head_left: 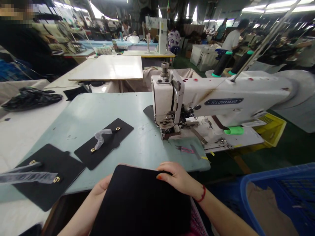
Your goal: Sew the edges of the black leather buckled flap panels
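Observation:
A black flat panel [147,200] with rounded corners is held up in front of me, below the table's near edge. My right hand [174,177] pinches its top right edge, thumb on the near face. At the panel's left edge is my left hand [102,186], its fingers mostly hidden behind the panel. On the pale green tabletop [137,131] lies a black panel [114,139] bearing a plastic-wrapped handle [99,137] with gold buckles. Farther left lies another black panel [49,170] with a similar wrapped handle [31,177].
A white sewing machine [197,95] stands on the right, with a dark piece [149,113] beside its head. Pink-handled thread snips [185,149] lie before it. A blue basket [248,196] sits at lower right, a yellow crate [277,127] behind. Other people work farther back.

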`<state>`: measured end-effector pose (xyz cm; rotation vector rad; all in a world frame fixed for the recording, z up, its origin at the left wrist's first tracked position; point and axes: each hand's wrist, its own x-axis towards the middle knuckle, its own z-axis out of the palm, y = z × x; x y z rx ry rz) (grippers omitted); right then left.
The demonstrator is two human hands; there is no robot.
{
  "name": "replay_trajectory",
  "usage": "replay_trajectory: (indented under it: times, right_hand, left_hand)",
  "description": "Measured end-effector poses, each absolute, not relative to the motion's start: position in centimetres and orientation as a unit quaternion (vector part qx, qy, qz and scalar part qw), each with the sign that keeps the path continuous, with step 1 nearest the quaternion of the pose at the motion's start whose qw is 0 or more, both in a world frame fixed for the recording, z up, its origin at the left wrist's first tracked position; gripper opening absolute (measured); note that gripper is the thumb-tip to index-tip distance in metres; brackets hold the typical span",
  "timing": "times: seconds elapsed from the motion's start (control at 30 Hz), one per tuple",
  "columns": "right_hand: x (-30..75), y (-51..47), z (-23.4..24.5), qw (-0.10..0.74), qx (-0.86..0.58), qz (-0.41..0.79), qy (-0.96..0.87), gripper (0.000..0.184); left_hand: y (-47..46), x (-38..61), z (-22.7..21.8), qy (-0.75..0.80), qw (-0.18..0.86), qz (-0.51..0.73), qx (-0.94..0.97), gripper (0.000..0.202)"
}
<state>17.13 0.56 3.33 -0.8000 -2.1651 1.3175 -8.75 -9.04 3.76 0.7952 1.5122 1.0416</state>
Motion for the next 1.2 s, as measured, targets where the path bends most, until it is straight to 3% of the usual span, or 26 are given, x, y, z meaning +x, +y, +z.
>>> replay_trajectory:
  times: [0.13,0.2,0.3,0.43,0.73,1.2]
  right_hand:
    - [18.0,-1.0,2.3,0.239,-0.334,0.531,-0.742,0.034]
    - [18.4,-1.6,2.1,0.237,-0.348,0.543,-0.727,0.034]
    - [18.8,-2.2,1.8,0.235,-0.364,0.552,-0.713,0.036]
    - [19.3,-2.8,1.5,0.239,-0.379,0.552,-0.703,0.036]
    - [19.4,-3.9,2.2,0.22,-0.355,0.475,-0.775,0.028]
    - [19.0,-3.7,4.8,0.264,-0.373,0.364,-0.812,0.033]
  left_hand:
    - [-10.2,-8.6,1.9,0.616,0.476,0.505,0.374,0.065]
    - [-10.8,-8.6,1.4,0.632,0.42,0.509,0.406,0.048]
    - [-11.3,-8.9,1.4,0.635,0.468,0.443,0.425,0.029]
    - [-11.5,-8.7,1.7,0.603,0.543,0.407,0.419,0.038]
    - [-12.4,-6.7,0.7,0.682,0.447,0.38,0.436,0.036]
    - [-11.4,-4.4,3.8,0.668,0.347,0.397,0.525,0.029]
